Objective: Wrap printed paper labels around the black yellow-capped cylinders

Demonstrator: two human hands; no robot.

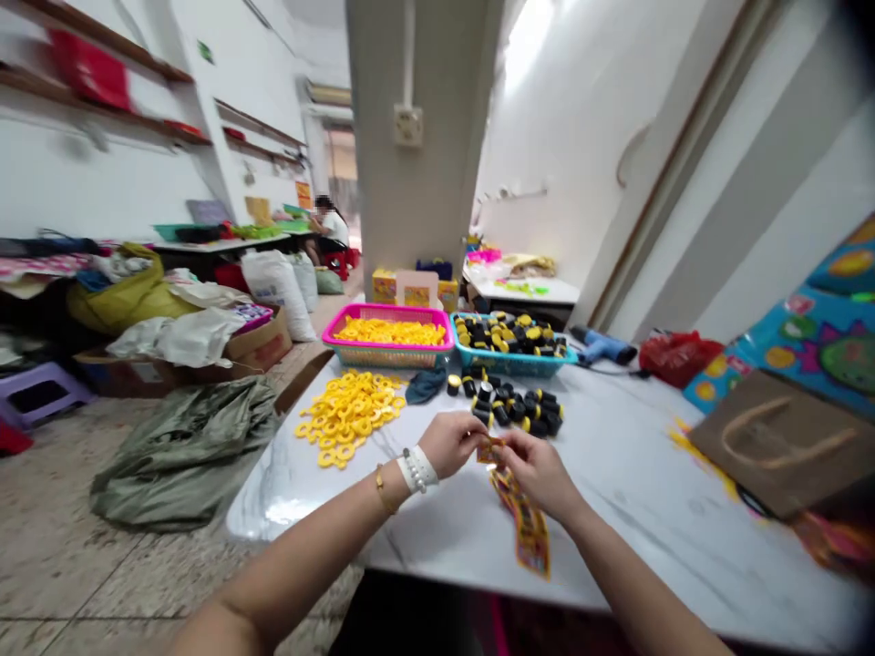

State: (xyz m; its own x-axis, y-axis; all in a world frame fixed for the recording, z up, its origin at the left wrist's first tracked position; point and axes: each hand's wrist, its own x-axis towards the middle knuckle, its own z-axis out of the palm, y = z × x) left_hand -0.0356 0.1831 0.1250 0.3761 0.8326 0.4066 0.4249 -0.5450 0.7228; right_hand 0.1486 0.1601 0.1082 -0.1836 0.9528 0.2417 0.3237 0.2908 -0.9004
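Over the white marbled table, my left hand (452,444) and my right hand (542,471) meet with fingertips pinched on a small orange printed label (489,450). The rest of the printed strip (531,538), orange and dark, hangs below my right hand and trails over the table toward its front edge. Just beyond my hands lie several loose black cylinders with yellow ends (512,408). A heap of yellow plastic ring pieces (352,410) is spread to the left of my left hand. Bracelets circle my left wrist.
A pink basket (388,311) of yellow pieces and a teal basket (512,363) of black and yellow cylinders stand at the back. Behind the right one lies a blue heat gun (602,348). A brown paper bag (762,446) is at right. A person (332,228) sits far off.
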